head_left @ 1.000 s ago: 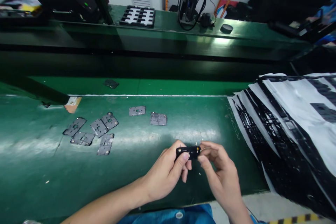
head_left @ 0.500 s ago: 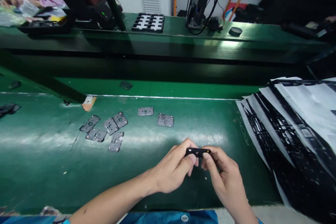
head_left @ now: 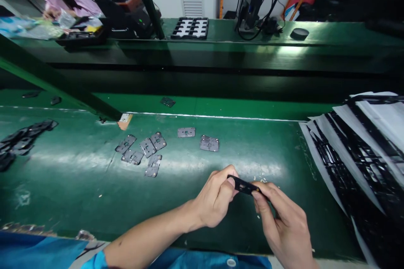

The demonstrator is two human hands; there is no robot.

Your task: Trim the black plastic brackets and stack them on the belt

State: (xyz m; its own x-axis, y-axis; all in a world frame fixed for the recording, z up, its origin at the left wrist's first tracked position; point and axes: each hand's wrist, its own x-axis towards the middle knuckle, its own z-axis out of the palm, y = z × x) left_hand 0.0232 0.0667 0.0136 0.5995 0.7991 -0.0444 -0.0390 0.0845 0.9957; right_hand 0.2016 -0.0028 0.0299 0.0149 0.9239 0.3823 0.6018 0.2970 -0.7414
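Note:
Between my two hands, a thin black plastic part (head_left: 245, 185) is held above the green bench, tilted down toward the right. Its left end is pinched between the thumb and fingers of my left hand (head_left: 217, 197). My right hand (head_left: 280, 214) grips the right end, thumb below and fingers behind. A small yellowish spot shows near that right end. Beyond the hands lie flat dark grey plates with cut-outs: one plate (head_left: 209, 143), another plate (head_left: 186, 132), and a cluster of several plates (head_left: 147, 147) farther left.
Black parts layered with white sheets (head_left: 356, 155) are stacked at the right. A pile of black parts (head_left: 27, 138) lies far left. A slanted green post (head_left: 78, 92) meets the bench. On the back shelf stand a black-and-white tray (head_left: 190, 28) and a round black object (head_left: 299, 34). Another person sits back left.
The black part has turned from nearly level to sloping down rightward, and my right hand has moved right and lower. The whole view has shifted, showing more of the left side.

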